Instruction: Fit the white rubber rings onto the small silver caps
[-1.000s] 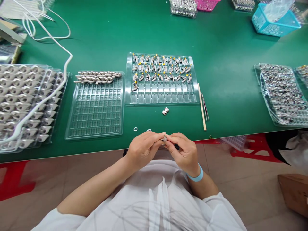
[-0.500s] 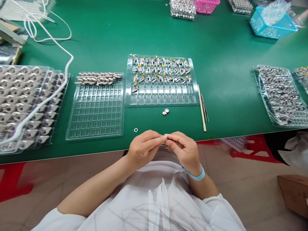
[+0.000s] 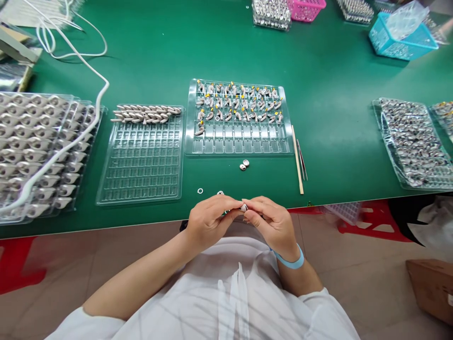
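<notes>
At the table's front edge, my left hand [image 3: 211,218] and my right hand [image 3: 272,224] meet, fingertips pinched on one small silvery earbud shell [image 3: 244,207]. The fingers cover much of it. White rings [image 3: 220,193] lie just behind my left hand, partly hidden by it, and another white ring [image 3: 200,191] lies further left. Beyond my fingers, two rounded silvery earbud shells [image 3: 244,165] rest on the green table. A clear tray [image 3: 244,146] behind them holds rows of beige earbud parts with yellow tabs. Its front slots are bare.
Left stands a clear tray [image 3: 139,186] with beige stems along its back, beside stacked trays of beige parts [image 3: 35,156] crossed by a white cable [image 3: 67,146]. A wooden stick [image 3: 297,163] and tweezers [image 3: 302,159] lie right. Further off are a full tray [image 3: 412,141] and a blue basket [image 3: 399,40].
The shell between my fingertips shows more now, as my left fingers have shifted and bent. White rings behind my left hand have come into sight. The view has shifted slightly.
</notes>
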### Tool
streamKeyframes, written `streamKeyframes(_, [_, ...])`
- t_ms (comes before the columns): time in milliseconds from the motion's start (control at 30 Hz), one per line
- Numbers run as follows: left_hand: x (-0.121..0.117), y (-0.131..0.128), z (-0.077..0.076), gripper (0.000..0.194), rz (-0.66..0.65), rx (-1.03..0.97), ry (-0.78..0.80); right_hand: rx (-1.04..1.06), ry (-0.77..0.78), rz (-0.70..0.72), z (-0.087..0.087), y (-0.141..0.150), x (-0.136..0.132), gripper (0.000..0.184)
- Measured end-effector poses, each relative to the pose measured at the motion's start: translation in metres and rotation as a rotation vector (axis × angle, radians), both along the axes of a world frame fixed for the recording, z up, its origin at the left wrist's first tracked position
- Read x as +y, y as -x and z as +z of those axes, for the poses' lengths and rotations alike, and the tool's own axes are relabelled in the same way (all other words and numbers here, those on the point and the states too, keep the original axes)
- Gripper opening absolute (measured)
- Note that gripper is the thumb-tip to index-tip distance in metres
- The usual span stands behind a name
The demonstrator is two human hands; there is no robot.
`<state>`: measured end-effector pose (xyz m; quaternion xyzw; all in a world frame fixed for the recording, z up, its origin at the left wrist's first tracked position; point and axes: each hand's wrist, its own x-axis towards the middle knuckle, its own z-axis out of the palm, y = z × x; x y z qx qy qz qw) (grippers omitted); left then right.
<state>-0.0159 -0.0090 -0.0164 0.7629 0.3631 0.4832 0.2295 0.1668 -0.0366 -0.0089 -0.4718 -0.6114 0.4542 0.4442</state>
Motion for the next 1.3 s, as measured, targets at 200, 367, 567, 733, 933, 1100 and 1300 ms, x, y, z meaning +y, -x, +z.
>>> streamKeyframes(200, [0.0003, 0.0018, 0.0016, 0.024, -0.097, -0.044, -0.028, -0.063, -0.087, -0.015, 0.0048, 0.0019, 0.0008, 0.026])
streamKeyframes(367, [-0.0015, 0.0024, 0.0005, 0.024, -0.088, -0.035, -0.017, -0.099, -0.15, -0.042, 0.005, 0.0035, 0.0003, 0.023])
streamKeyframes(567, [-0.0019, 0.0026, 0.0002, 0.023, -0.095, -0.025, -0.026, -0.144, -0.218, -0.062, 0.0025, 0.0041, -0.0017, 0.027])
streamKeyframes(733, [-0.0021, 0.0025, 0.0003, 0.023, -0.082, -0.001, -0.04, -0.221, -0.302, -0.049, 0.0022, 0.0049, -0.0005, 0.032])
streamKeyframes(933, [-0.0032, -0.0002, -0.0003, 0.022, -0.055, -0.002, -0.068, -0.19, -0.292, -0.045, 0.0027, 0.007, 0.0008, 0.025])
streamKeyframes(1100, [-0.0046, -0.0001, -0.0035, 0.021, -0.048, 0.034, -0.101, -0.184, -0.3, -0.062, 0.0018, 0.0073, -0.0004, 0.021])
streamKeyframes(1300, [-0.006, 0.0003, -0.0041, 0.024, -0.059, 0.076, -0.115, -0.202, -0.293, -0.069, 0.0017, 0.0066, -0.0009, 0.016])
